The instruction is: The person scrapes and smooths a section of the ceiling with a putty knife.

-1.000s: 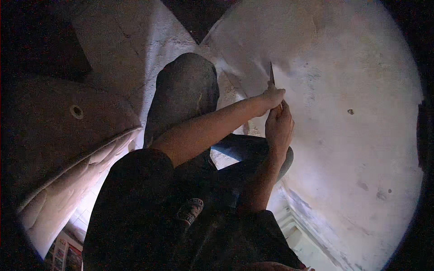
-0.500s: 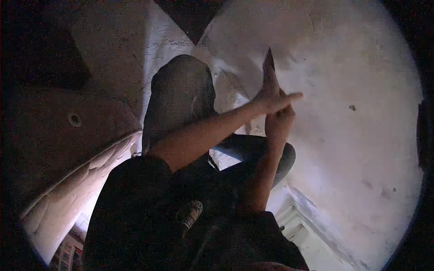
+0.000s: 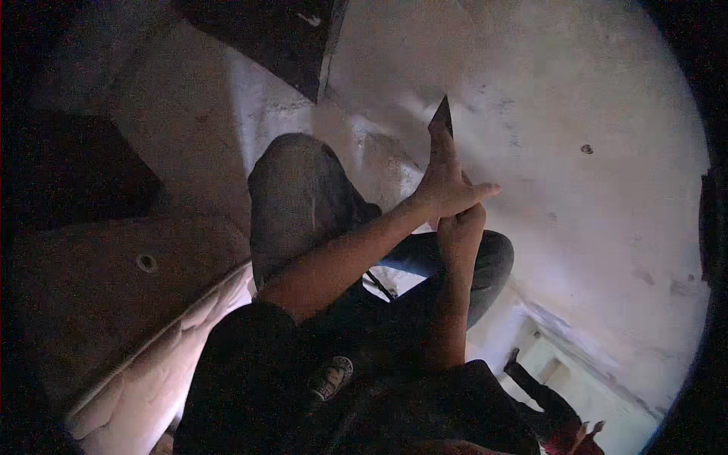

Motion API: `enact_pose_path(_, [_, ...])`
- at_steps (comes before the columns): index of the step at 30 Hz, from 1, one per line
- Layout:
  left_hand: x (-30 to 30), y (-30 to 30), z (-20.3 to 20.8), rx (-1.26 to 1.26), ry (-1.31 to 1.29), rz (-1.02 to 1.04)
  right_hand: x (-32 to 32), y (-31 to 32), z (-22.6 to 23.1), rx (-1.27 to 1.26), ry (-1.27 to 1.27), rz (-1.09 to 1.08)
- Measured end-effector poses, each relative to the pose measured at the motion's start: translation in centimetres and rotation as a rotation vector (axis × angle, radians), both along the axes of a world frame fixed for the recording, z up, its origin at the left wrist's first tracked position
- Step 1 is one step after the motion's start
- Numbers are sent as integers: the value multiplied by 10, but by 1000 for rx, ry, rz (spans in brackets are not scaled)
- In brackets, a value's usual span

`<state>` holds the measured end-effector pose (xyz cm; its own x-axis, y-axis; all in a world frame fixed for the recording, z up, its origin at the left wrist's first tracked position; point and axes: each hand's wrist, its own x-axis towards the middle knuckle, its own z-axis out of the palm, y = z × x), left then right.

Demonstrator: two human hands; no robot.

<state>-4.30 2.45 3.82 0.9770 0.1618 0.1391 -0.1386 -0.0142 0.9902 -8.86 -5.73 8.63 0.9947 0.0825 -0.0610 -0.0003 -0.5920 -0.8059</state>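
A dark, pointed, flat blade point(image 3: 443, 120) stands out beyond my hands, its tip toward the far side. Along it lies my left hand point(image 3: 444, 178), fingers stretched together and thumb out to the right. Just below and touching it, my right hand point(image 3: 462, 224) is closed in a fist around what looks like the blade's lower end; the part inside is hidden. A pale, stained plaster surface point(image 3: 546, 144) lies behind the blade; whether the blade touches it I cannot tell.
My bent knee point(image 3: 292, 182) rises left of my hands. A brown panel with a ringed hole point(image 3: 146, 263) stands at the left. Dark slabs point(image 3: 280, 45) are at the top. At the lower right, another person point(image 3: 557, 413) is in a pale opening.
My view has shifted, so the knee, panel and hands sit lower. The blade shows broader, and my hands keep their hold on each other. Another person has come into sight at lower right.
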Motion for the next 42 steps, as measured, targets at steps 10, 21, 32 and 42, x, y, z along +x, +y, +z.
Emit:
enact_pose_path(10, [0, -6, 1, 165, 167, -100, -12, -14, -14, -6, -118, 32])
enact_pose_path(21, [-7, -14, 5, 191, 213, -37, -12, -15, 0, -9, 14, 75])
enact_pose_path(32, [-3, -7, 3, 188, 114, 64, -6, -14, -18, -97, -152, 135])
enact_pose_path(42, [0, -1, 6, 128, 55, 80, -2, -10, -15, -139, 30, 65])
